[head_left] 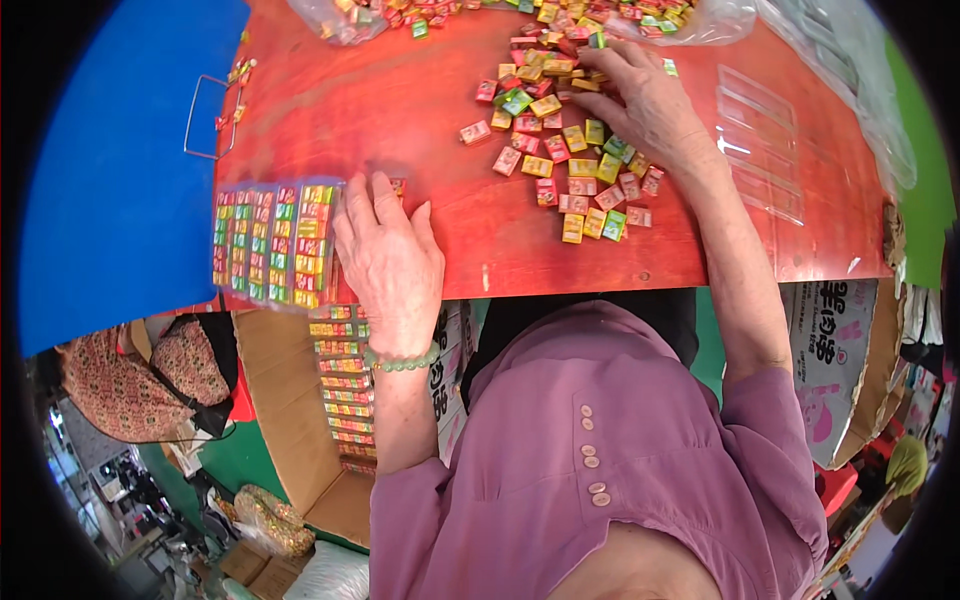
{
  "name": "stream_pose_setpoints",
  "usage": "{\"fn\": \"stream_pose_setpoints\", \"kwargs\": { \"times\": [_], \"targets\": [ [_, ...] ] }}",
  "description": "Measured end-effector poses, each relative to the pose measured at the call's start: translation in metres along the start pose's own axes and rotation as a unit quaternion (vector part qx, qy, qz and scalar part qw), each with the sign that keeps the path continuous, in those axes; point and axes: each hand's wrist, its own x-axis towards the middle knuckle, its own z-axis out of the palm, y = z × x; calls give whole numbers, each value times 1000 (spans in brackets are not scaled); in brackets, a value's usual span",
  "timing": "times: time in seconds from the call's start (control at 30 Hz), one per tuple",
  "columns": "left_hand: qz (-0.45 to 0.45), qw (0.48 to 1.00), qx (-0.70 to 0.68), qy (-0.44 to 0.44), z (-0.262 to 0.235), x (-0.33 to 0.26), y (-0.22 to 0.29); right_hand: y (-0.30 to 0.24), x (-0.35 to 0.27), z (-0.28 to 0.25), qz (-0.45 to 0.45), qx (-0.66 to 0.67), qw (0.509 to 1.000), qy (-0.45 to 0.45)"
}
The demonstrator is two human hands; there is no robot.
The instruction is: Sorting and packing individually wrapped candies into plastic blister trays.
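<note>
My left hand [388, 245] lies palm down beside a clear plastic tray [284, 250] at the table's left front, fingers stretched out. Rows of tiny red, yellow and green boxes fill the tray's columns. A small red box [399, 187] shows partly past the fingers; what lies beneath the palm is hidden. My right hand [645, 108] reaches over a loose pile of the same little boxes [545, 105]. Its thumb and forefinger are apart at the pile's right side, with nothing visible between them. Beside the forefinger's tip sits a green box [598, 41].
An empty clear tray [757, 140] lies right on the red table [400, 120]. Clear bags [715, 25] of more boxes stand at the back. A metal wire handle [188, 120] juts out left. Below the edge, a cardboard carton [275, 400] holds filled trays [345, 400].
</note>
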Motion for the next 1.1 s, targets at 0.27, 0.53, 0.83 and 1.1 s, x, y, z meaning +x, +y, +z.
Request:
{"fn": "stream_pose_setpoints", "kwargs": {
  "times": [0.27, 0.53, 0.83, 1.1],
  "targets": [
    [106, 952, -279, -73, 27, 45, 49, -7, -3, -15, -20, 90, 994, -52],
    [136, 950, -276, -48, 51, 68, 60, -26, -21, -56, -18, 205, 971, -123],
    [184, 932, -311, 6, 39, 41, 73, -26, -81, -83, 68, 254, 963, -56],
    [200, 899, -385, -59, 36, 28, 84, -31, -96, -50, -13, 144, 989, -22]
  ]
}}
